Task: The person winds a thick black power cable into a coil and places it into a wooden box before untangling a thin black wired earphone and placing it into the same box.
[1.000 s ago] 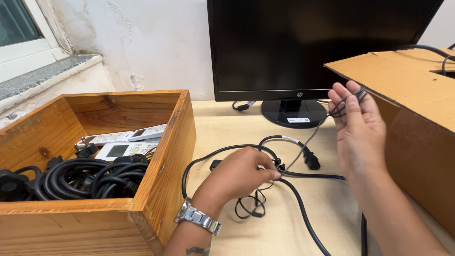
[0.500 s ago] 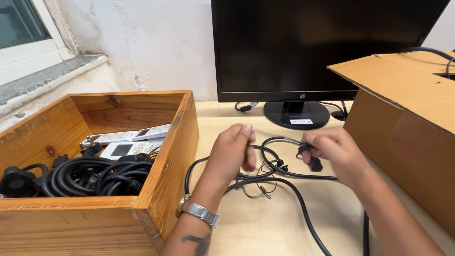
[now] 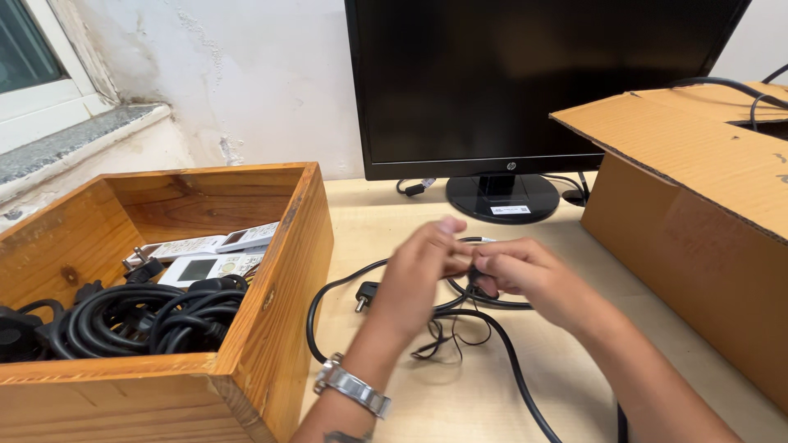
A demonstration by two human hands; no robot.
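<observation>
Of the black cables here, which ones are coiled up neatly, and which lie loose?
The black cables inside the wooden box are coiled. The cable on the table, beside both hands, lies loose.

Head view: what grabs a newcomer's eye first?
The two hands, left hand and right hand, meet at centre over the desk, pinching a thin black cable amid thicker black power cords. Left of them stands an open wooden box holding coiled black cables and two white remote controls. Behind is a dark monitor, with a cardboard box at right.
</observation>
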